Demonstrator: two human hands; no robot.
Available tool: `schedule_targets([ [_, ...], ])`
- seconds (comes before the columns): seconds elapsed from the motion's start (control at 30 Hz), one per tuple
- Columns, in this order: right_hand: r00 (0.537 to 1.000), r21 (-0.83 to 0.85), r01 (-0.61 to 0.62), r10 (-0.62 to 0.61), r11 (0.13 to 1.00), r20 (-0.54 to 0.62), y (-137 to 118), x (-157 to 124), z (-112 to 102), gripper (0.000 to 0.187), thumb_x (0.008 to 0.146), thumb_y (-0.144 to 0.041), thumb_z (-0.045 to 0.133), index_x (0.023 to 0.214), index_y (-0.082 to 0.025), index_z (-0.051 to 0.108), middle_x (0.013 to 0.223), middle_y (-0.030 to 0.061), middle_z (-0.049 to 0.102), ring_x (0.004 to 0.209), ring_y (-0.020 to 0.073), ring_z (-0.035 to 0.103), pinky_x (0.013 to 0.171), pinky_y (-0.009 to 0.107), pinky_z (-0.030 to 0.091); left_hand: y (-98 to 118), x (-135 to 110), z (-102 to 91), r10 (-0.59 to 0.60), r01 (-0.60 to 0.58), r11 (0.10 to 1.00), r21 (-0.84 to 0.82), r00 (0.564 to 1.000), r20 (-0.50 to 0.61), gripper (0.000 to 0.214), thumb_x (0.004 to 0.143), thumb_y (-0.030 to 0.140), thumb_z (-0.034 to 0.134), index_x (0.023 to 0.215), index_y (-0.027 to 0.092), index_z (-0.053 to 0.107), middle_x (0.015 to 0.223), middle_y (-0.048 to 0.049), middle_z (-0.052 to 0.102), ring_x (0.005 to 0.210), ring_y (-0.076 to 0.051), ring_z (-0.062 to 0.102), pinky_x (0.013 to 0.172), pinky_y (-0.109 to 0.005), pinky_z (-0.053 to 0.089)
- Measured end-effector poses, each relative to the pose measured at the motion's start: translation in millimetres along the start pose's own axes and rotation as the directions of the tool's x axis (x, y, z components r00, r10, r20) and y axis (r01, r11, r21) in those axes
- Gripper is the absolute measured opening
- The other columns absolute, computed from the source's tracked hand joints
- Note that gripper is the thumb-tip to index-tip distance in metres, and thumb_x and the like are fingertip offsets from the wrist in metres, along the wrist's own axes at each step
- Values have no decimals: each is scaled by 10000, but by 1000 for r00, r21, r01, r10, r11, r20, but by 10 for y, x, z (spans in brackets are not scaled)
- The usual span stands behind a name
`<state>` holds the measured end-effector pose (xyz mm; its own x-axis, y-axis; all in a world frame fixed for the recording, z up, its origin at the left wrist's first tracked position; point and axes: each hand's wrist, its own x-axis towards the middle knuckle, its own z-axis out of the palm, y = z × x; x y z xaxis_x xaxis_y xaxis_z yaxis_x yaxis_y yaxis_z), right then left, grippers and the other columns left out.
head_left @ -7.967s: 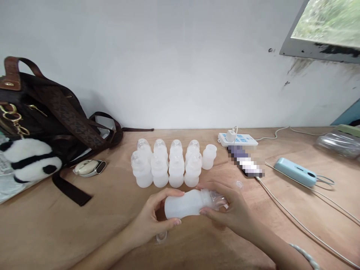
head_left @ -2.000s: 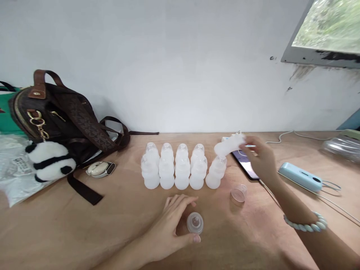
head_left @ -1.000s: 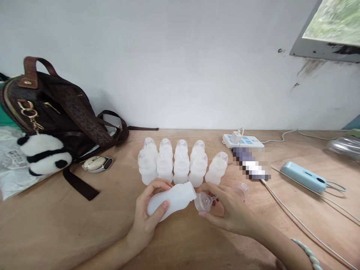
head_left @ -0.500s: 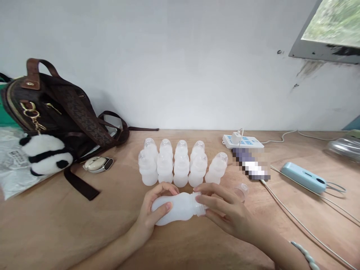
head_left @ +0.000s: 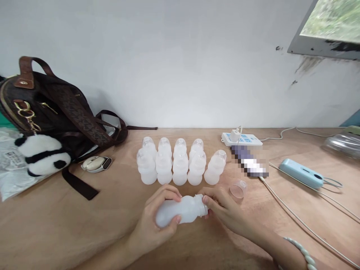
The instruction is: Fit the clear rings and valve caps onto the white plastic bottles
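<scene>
A frosted white plastic bottle (head_left: 187,210) lies tilted on its side above the table, its neck toward the right. My left hand (head_left: 157,215) is wrapped round its base and body. At the neck, the fingers of my right hand (head_left: 221,206) are closed on the bottle's white cap or ring (head_left: 201,205); the fingertips are partly hidden behind it. A clear plastic cover (head_left: 238,189) lies on the table just beyond my right hand. Several similar bottles (head_left: 180,168) with clear domed covers stand upright in two rows behind my hands.
At the left stand a dark backpack (head_left: 64,108) with a panda plush (head_left: 42,154) and a computer mouse (head_left: 94,164). A power strip (head_left: 247,140), a blurred-out phone (head_left: 249,163), a light-blue handheld device (head_left: 302,173) and white cables lie at the right. A wall rises behind the table.
My right hand has turned, its fingers now bunched closer round the bottle's mouth. The bottle has shifted slightly right, and the clear cover shows more fully.
</scene>
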<state>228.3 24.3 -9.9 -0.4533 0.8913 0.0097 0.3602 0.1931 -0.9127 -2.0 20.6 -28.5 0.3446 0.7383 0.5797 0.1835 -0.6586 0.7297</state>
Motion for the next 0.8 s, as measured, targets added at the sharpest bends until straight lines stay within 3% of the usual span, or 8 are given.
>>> schedule_targets([
  [0.17, 991, 198, -80, 56, 977, 123, -73, -31, -121, 398, 883, -442, 667, 1177, -255, 475, 835, -29, 621, 741, 156, 586, 693, 295, 459, -6, 30, -11, -38, 38, 999, -7, 999, -28, 146, 849, 169, 624, 985, 221, 617, 955, -45, 655, 850, -213, 657, 740, -313, 522],
  [0.33, 971, 228, -179, 136, 957, 194, 7, 23, -109, 313, 915, -497, 617, 868, -219, 480, 562, -69, 551, 500, 104, 489, 520, 231, 363, 2, 7, -5, 26, -27, 999, 35, 1000, 7, 216, 836, 139, 621, 1031, 231, 609, 975, -46, 644, 850, -204, 659, 748, -310, 532],
  [0.43, 968, 173, -178, 141, 969, 208, 57, 41, -89, 532, 982, -625, 431, 671, -199, 501, 465, -47, 487, 437, 89, 419, 466, 228, 322, 18, -12, 5, 66, -68, 996, 61, 997, 38, 255, 819, 115, 621, 1045, 231, 604, 984, -54, 644, 842, -206, 658, 738, -314, 539],
  [0.5, 971, 160, -153, 119, 975, 206, 30, 28, -122, 549, 982, -641, 416, 734, -179, 581, 582, -13, 579, 496, 100, 492, 508, 239, 390, 23, -13, 8, 75, -78, 995, 69, 996, 40, 256, 820, 115, 622, 1047, 232, 603, 986, -56, 645, 841, -207, 659, 733, -313, 541],
  [0.63, 984, 158, -75, 47, 985, 175, -65, -2, -221, 409, 809, -415, 764, 1146, -257, 595, 1019, 4, 673, 831, 150, 630, 712, 279, 524, 16, -3, 1, 54, -55, 995, 79, 998, 13, 244, 838, 120, 613, 1049, 240, 597, 992, -49, 644, 867, -203, 661, 755, -312, 543],
  [0.7, 984, 165, -73, 43, 984, 175, -57, 10, -225, 391, 757, -335, 808, 1086, -253, 612, 979, -4, 674, 864, 161, 631, 704, 271, 517, 15, -6, -2, 58, -58, 995, 79, 998, 13, 250, 835, 115, 613, 1051, 241, 594, 992, -48, 643, 869, -202, 659, 756, -311, 545],
  [0.77, 978, 175, -109, 74, 978, 194, -8, 35, -196, 213, 845, -388, 730, 861, -202, 629, 784, -8, 661, 732, 143, 615, 650, 262, 479, 18, -15, -3, 75, -78, 994, 77, 997, 34, 261, 829, 111, 617, 1056, 238, 592, 992, -52, 640, 856, -202, 657, 743, -310, 546],
  [0.8, 973, 180, -129, 89, 975, 215, 21, 48, -178, 295, 903, -435, 660, 755, -186, 607, 690, -8, 636, 654, 129, 588, 622, 261, 455, 22, -20, -3, 82, -85, 994, 75, 996, 46, 266, 827, 110, 617, 1059, 237, 591, 991, -53, 638, 849, -201, 655, 738, -309, 545],
])
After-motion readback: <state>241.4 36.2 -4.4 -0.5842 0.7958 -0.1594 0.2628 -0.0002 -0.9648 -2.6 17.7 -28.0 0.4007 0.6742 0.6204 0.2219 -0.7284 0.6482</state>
